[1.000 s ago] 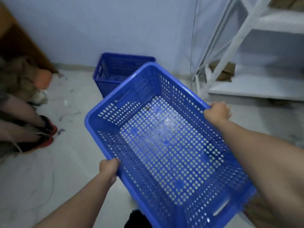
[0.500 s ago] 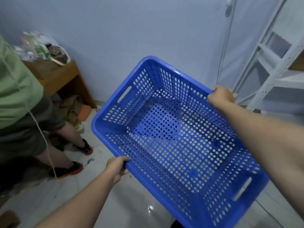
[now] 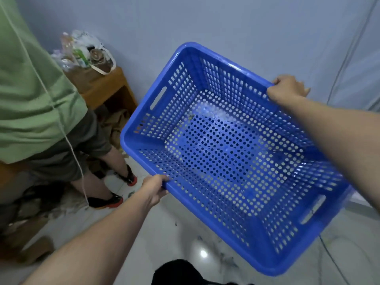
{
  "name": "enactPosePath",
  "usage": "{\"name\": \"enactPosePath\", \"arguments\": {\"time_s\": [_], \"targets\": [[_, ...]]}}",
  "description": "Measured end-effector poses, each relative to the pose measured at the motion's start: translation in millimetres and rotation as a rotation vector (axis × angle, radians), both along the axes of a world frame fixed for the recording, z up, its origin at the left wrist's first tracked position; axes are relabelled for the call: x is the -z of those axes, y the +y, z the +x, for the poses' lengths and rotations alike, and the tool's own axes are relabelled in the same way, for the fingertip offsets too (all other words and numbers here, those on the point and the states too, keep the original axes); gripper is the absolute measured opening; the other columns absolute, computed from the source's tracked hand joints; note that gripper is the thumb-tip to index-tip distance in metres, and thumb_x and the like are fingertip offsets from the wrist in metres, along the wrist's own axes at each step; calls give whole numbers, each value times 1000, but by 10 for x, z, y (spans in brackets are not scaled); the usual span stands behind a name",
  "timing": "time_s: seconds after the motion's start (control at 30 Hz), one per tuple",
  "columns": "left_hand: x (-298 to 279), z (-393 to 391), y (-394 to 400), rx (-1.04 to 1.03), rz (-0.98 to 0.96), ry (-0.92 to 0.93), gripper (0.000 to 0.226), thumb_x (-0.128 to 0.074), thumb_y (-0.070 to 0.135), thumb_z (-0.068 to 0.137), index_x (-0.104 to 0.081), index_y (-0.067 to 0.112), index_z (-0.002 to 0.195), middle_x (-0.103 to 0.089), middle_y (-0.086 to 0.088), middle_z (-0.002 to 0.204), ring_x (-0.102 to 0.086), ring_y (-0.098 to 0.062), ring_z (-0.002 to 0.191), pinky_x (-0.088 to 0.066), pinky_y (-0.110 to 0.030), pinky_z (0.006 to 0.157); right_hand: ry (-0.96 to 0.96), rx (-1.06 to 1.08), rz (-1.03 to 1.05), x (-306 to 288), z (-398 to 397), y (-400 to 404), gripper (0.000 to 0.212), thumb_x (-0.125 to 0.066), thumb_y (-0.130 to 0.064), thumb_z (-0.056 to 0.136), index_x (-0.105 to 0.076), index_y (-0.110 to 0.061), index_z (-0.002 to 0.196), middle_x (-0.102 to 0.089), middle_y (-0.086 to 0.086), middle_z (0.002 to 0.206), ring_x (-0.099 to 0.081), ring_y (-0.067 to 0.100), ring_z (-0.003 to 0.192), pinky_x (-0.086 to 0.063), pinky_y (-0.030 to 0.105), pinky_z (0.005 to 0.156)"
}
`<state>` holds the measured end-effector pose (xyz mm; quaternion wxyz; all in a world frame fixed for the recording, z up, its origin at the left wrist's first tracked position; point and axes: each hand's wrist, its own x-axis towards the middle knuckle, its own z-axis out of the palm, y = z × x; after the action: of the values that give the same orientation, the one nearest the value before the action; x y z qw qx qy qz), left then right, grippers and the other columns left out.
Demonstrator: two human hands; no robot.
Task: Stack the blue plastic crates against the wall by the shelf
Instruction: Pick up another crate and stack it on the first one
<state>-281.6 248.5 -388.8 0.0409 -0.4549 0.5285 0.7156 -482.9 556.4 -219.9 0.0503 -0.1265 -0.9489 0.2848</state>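
While it hangs in the air above the pale tiled floor point(image 3: 176, 239), the blue crate point(image 3: 232, 153) is tilted, its open top facing the camera and its perforated bottom bare. The left hand point(image 3: 155, 187) is clenched on the rim of the near long side, and the right hand point(image 3: 286, 89) is curled over the far long rim, toward the grey-blue wall point(image 3: 226, 27). To the left, near the crate, another person in a green shirt point(image 3: 30, 89) stands in black and red shoes point(image 3: 106, 200). Behind them a wooden counter point(image 3: 107, 87) carries plastic bags and bottles.
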Motion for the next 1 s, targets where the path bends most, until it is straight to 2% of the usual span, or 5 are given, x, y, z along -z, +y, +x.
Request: {"name": "enactPosePath", "arguments": {"time_s": [0.2, 0.43, 0.63, 0.83, 1.0], "targets": [[291, -683, -43, 13, 68, -60, 16, -50, -10, 94, -55, 4, 100, -64, -8, 92, -61, -20, 77, -55, -43, 75, -121, 10, -62, 195, -910, -262, 34, -46, -14, 84, -64, -11, 113, -49, 24, 137, -39, 39, 131, -34, 37, 107], [756, -1938, -540, 134, 134, -154, 25, -59, 0, 94, -57, 5, 119, -68, -9, 103, -66, -21, 82, -58, -29, 49, -124, 145, -7, 737, -2337, -779, 32, -51, -19, 79, -66, -6, 104, -63, 20, 121, -54, 40, 117, -43, 39, 98], [854, -2587, -617, 204, 147, -257, 50, -72, 9, 87, -52, 2, 132, -71, -10, 102, -70, -22, 86, -57, -31, 51, -132, 170, -2, 908, -2964, -752, 29, -49, -9, 83, -69, -4, 103, -67, 16, 113, -55, 38, 116, -42, 38, 99], [1134, -3217, -438, 202, 182, -344, 13, -54, -2, 96, -58, 11, 94, -64, -11, 112, -63, -20, 84, -52, -36, 80, -235, 235, 178, 1264, -3709, -842, 36, -50, -13, 92, -61, -12, 126, -42, 17, 142, -37, 38, 132, -29, 39, 112], [1473, -3630, -164, 94, 165, -384, 21, -49, -6, 96, -56, 5, 113, -63, -12, 116, -62, -25, 97, -52, -38, 87, -296, 137, 120, 1824, -4378, -831, 44, -56, -9, 89, -51, 2, 131, -40, 23, 143, -44, 41, 128, -40, 44, 104]]}}
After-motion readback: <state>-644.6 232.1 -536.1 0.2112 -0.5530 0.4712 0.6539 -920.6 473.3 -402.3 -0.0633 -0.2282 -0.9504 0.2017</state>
